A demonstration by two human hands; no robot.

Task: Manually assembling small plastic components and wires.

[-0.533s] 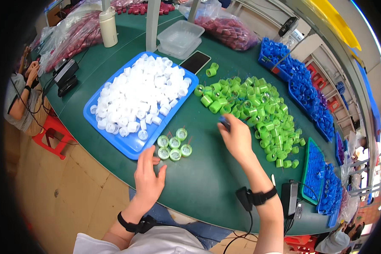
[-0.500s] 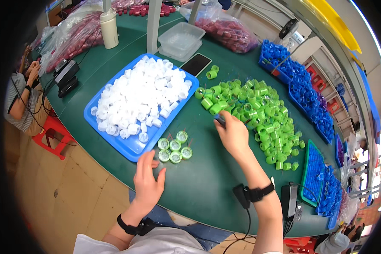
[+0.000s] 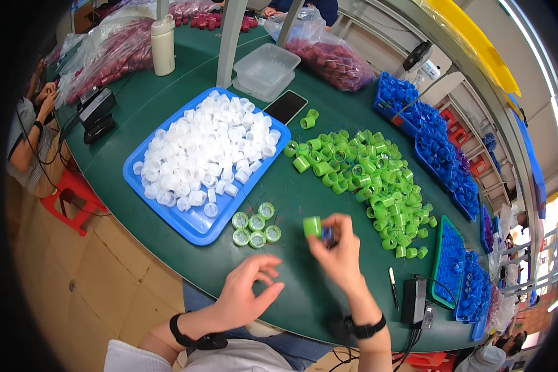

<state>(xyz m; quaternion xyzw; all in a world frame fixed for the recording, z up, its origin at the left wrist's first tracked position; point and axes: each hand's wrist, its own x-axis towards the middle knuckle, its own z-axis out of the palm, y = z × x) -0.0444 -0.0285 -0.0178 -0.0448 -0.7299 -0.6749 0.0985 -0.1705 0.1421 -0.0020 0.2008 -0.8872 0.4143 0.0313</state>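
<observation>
My right hand point(image 3: 341, 254) pinches a short green plastic cylinder point(image 3: 312, 225) above the table, in front of the green pile. Something small and dark blue point(image 3: 328, 235), partly hidden by the fingers, is also in that hand. My left hand point(image 3: 248, 290) hovers to its left with fingers apart and nothing in them. Just beyond the left hand, several green-rimmed round pieces point(image 3: 256, 239) stand together in a tight group, thin wires sticking out near them. A large heap of the same green cylinders point(image 3: 378, 180) spreads beyond my right hand.
A blue tray point(image 3: 195, 232) heaped with white plastic caps point(image 3: 204, 149) lies left of centre. Behind it are a phone point(image 3: 286, 106) and clear plastic boxes point(image 3: 266, 68). Blue bins point(image 3: 440, 155) line the right side. A pen point(image 3: 393, 288) and a black power adapter point(image 3: 413, 301) lie at right.
My right hand has come back from the green pile toward me, now with a green cylinder in its fingers. The left hand has drawn away from the grouped pieces, nearer and to the right.
</observation>
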